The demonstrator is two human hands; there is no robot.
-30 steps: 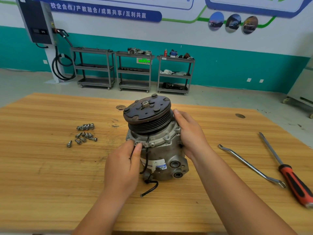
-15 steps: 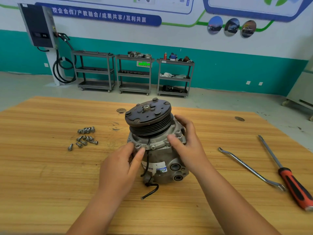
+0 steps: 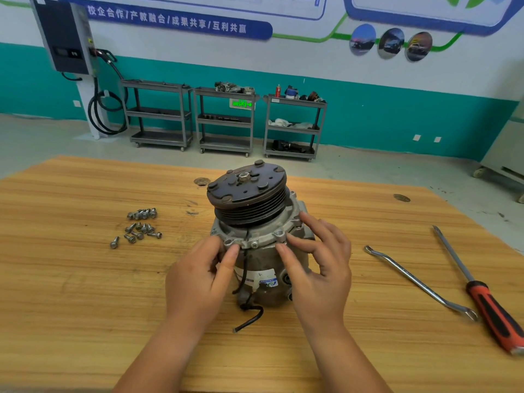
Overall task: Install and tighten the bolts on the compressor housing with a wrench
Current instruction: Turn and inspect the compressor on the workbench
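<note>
The compressor [image 3: 263, 268] stands upright near the centre of the table [image 3: 85, 293], with its dark grooved pulley [image 3: 246, 194] uppermost and its mounting flange [image 3: 263, 236] facing you. Your left hand [image 3: 195, 279] is at the 7 o'clock side of the housing: the thumb lies against the flange edge and the other fingers curl in beneath it, pinching the rim. Your right hand [image 3: 320, 268] is at the 4 o'clock side with the fingers spread and only lightly bent. Its fingertips and thumb touch the flange rim, and nothing is enclosed in the hand. A black cable [image 3: 249, 316] hangs down the front of the housing between both hands and ends loose on the table. The loose bolts [image 3: 141, 225] lie in a cluster at 9 o'clock of the compressor, well apart from it. The wrench [image 3: 419, 282] lies flat at 3 o'clock, untouched. A red-handled screwdriver [image 3: 487, 302] lies just beyond the wrench, beside it without contact.
</note>
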